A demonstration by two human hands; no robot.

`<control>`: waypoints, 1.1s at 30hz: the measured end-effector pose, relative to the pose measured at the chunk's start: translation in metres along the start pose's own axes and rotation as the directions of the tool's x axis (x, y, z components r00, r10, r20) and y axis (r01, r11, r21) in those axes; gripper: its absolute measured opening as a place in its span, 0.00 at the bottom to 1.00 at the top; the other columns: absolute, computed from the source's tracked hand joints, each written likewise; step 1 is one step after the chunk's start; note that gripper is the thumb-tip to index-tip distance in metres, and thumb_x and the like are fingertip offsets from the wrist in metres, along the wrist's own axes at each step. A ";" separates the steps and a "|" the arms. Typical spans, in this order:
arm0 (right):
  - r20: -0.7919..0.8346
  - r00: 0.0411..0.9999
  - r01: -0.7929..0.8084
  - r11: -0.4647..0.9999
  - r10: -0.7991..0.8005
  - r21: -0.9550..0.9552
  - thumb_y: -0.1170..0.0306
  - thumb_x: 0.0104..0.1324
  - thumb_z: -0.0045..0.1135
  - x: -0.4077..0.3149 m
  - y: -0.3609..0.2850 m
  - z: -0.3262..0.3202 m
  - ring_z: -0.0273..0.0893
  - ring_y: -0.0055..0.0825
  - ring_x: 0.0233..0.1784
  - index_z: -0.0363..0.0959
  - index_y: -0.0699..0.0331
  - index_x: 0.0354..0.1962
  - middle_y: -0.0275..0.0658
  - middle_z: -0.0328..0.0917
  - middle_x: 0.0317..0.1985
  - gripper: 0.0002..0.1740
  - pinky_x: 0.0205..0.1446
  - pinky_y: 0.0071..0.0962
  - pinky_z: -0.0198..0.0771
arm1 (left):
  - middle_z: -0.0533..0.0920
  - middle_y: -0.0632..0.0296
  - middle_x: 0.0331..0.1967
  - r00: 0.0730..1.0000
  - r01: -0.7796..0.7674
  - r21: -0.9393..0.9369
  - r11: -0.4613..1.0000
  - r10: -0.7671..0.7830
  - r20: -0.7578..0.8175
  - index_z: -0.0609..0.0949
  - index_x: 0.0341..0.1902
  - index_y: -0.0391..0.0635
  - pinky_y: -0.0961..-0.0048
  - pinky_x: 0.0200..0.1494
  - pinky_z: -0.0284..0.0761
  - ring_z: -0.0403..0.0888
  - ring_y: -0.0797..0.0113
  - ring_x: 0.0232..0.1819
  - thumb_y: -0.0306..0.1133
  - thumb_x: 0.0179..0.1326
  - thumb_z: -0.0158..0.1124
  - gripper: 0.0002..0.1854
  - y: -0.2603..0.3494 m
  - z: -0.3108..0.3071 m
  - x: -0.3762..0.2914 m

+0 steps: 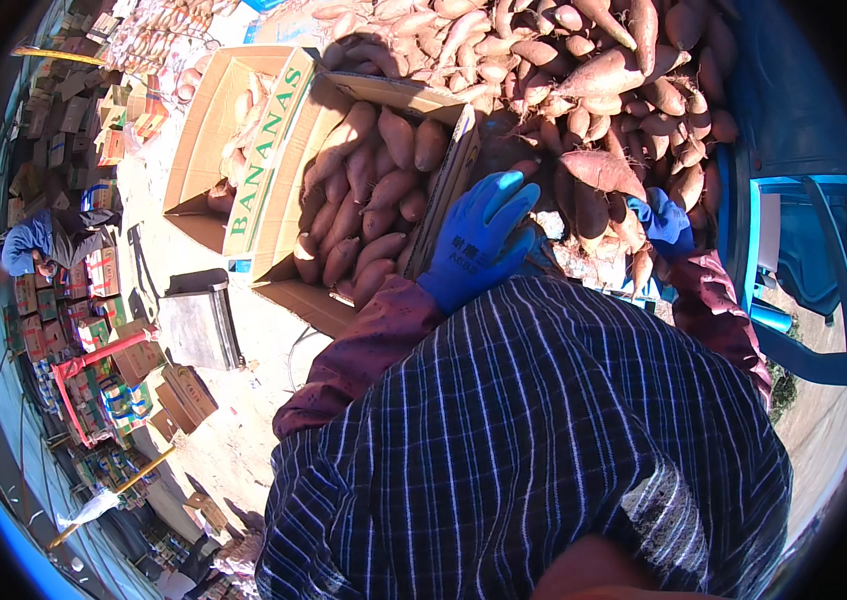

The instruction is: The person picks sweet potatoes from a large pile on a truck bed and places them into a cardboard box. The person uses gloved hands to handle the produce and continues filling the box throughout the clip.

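My left hand [480,240], in a blue rubber-coated work glove, is spread beside the near wall of a cardboard carton [240,202] marked for bananas. Nothing is in its fingers. Reddish sweet potatoes [363,195] fill much of that carton. To the right, my right hand [663,219], gloved alike, has its fingers curled at the pointed end of a large sweet potato [603,171]; part of the grip is hidden. More sweet potatoes [590,214] lie just below it. Beyond both hands rises a big heap of sweet potatoes [498,52].
Another carton [191,142] holding paler sweet potatoes stands behind the first. A blue metal vehicle frame [750,240] borders the right side. At left are a dark crate-like box [200,319], a red bar [105,352], stacked cartons [105,270] and a bent-over person [48,240].
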State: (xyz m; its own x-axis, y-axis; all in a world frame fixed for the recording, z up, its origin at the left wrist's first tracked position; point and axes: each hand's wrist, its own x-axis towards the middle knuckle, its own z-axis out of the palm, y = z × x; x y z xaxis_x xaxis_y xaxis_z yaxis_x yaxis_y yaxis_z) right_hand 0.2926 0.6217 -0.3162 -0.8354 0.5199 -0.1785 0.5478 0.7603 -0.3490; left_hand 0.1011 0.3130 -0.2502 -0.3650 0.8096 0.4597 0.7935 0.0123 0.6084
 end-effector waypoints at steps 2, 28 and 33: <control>-0.087 0.966 0.252 0.965 -0.245 0.073 0.40 0.63 0.49 -0.024 -0.020 -0.029 0.77 0.53 0.37 0.70 0.64 0.46 0.56 0.77 0.31 0.34 0.37 0.44 0.71 | 0.69 0.49 0.59 0.998 -0.059 0.069 0.996 0.060 -0.019 0.71 0.61 0.48 0.53 0.59 0.66 0.67 0.45 0.60 0.41 0.53 0.67 0.31 0.009 -0.001 0.015; 0.154 0.988 -0.152 0.457 0.034 0.876 0.68 0.72 0.46 -0.025 -0.134 0.006 0.71 0.22 0.51 0.70 0.69 0.52 0.38 0.75 0.49 0.16 0.56 0.21 0.66 | 0.71 0.53 0.60 0.166 -0.123 -0.948 -0.294 -0.948 0.273 0.64 0.65 0.44 0.65 0.60 0.68 0.71 0.55 0.59 0.52 0.67 0.49 0.30 -0.096 -0.069 -0.059; 0.136 0.984 -0.168 0.327 0.117 0.930 0.62 0.73 0.44 -0.015 -0.112 0.038 0.72 0.21 0.50 0.71 0.68 0.52 0.36 0.75 0.49 0.19 0.53 0.22 0.68 | 0.70 0.52 0.61 0.513 0.518 -0.850 0.095 -0.829 0.220 0.63 0.66 0.44 0.64 0.66 0.62 0.68 0.53 0.63 0.49 0.66 0.50 0.30 -0.170 -0.042 -0.078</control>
State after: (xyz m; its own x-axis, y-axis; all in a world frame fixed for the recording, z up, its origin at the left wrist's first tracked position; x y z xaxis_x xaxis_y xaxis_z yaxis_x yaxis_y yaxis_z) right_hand 0.2420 0.5144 -0.3099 -0.7640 0.5474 -0.3416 0.2767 -0.2003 -0.9398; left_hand -0.0251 0.2233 -0.3625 -0.7384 0.5345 -0.4111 -0.5276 -0.0782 0.8459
